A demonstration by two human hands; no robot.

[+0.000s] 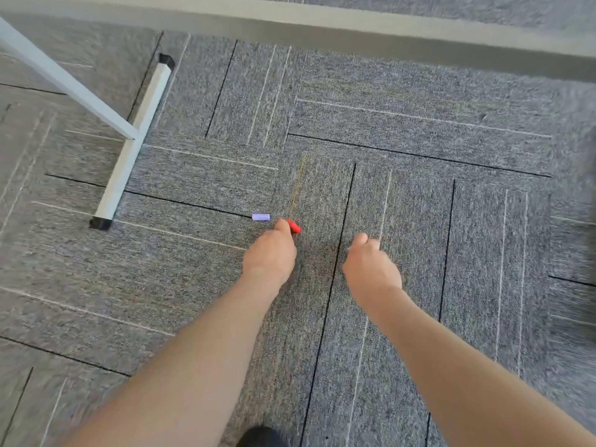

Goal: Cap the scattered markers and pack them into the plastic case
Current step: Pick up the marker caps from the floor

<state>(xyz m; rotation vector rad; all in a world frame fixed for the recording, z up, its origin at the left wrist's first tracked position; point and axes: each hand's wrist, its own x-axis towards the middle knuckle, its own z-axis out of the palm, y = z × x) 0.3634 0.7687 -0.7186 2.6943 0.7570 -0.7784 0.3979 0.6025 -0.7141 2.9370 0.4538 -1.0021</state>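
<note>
Two bare forearms reach from the bottom edge toward mid-frame, and we see a dark shape (263, 436), maybe a shoe, at the bottom edge between them. Our left hand (271, 253) is down over the grey carpet floor (419, 221), fingers curled under, pinching a red marker cap (294, 227) that sticks out past the fingertips; whether the cap is lifted or on the carpet we cannot tell. Our right hand (371, 266) is just to the right, well apart from the left, fingers curled inward with the thumb on top. A tiny pale sliver shows at its left edge, too small to name, so we cannot tell if it holds anything. Just beyond the left hand, near the red cap but not touching it, a lilac marker cap (261, 217) lies flat on the carpet. Further left, a white metal table foot (135, 140) with black end caps rests on the floor, a slanted leg joining it. Across the top runs the grey worktop edge (354, 33), blurred.
</note>
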